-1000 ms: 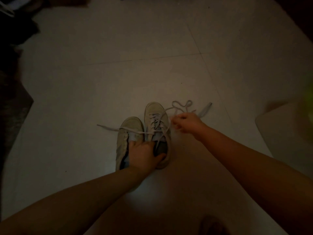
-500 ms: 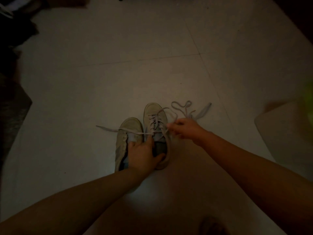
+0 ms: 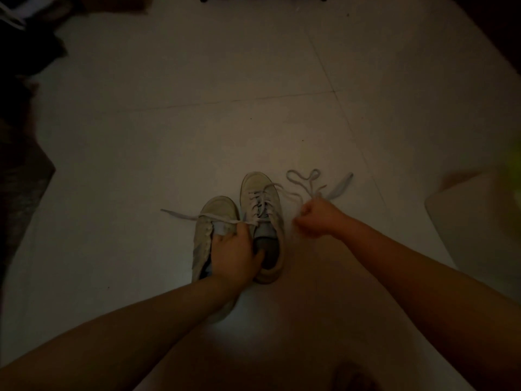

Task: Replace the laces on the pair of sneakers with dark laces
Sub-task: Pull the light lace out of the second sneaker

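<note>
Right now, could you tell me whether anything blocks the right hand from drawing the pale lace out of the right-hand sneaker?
Nothing visible does. The right hand, fingers curled round the pale lace, pulls beside the right-hand sneaker over bare floor. The left hand steadies both sneakers from behind, clear of the lace's path.

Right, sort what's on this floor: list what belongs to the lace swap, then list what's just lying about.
Belongs to the job:
- left sneaker, gripped by the left hand
- right sneaker, still partly laced
- pale lace, pulled by the right hand

Just lying about:
- dark clutter at far left
- pale flat object at right
- tiled floor
</note>
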Demonstrator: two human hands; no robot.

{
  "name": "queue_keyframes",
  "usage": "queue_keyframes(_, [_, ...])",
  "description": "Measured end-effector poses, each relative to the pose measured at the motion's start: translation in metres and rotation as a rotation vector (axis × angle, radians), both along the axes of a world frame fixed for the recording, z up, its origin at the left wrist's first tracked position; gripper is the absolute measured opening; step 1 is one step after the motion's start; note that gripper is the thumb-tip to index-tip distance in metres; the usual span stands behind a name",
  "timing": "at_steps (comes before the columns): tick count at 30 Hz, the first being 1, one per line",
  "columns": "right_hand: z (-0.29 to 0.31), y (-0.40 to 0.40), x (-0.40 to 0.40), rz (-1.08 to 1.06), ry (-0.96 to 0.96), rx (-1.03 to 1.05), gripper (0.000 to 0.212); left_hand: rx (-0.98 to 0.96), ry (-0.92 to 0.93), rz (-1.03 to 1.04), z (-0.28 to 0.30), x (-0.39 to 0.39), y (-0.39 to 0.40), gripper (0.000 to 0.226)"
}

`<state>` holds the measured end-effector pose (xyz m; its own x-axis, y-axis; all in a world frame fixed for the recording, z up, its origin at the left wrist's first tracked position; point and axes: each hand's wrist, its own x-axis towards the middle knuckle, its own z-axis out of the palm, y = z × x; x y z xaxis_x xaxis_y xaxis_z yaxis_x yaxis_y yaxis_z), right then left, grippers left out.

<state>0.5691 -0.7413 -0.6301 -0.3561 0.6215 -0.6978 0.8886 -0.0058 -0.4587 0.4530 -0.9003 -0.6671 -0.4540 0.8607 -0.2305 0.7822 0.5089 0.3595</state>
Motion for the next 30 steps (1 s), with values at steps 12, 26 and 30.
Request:
queue_keyframes(12, [-0.002,-0.032,-0.04,0.611,0.285,0.482,0.02,0.131,-0.258,0.086,-0.003,-0.023,0.007,0.029])
queue_keyframes(26, [0.007,-0.021,-0.052,0.562,0.181,0.291,0.026,0.142,-0.257,0.044,0.003,-0.022,0.004,0.02])
queue_keyframes(30, [0.001,-0.023,-0.051,0.672,0.066,0.458,0.026,0.146,-0.264,0.036,0.005,-0.021,0.005,0.021])
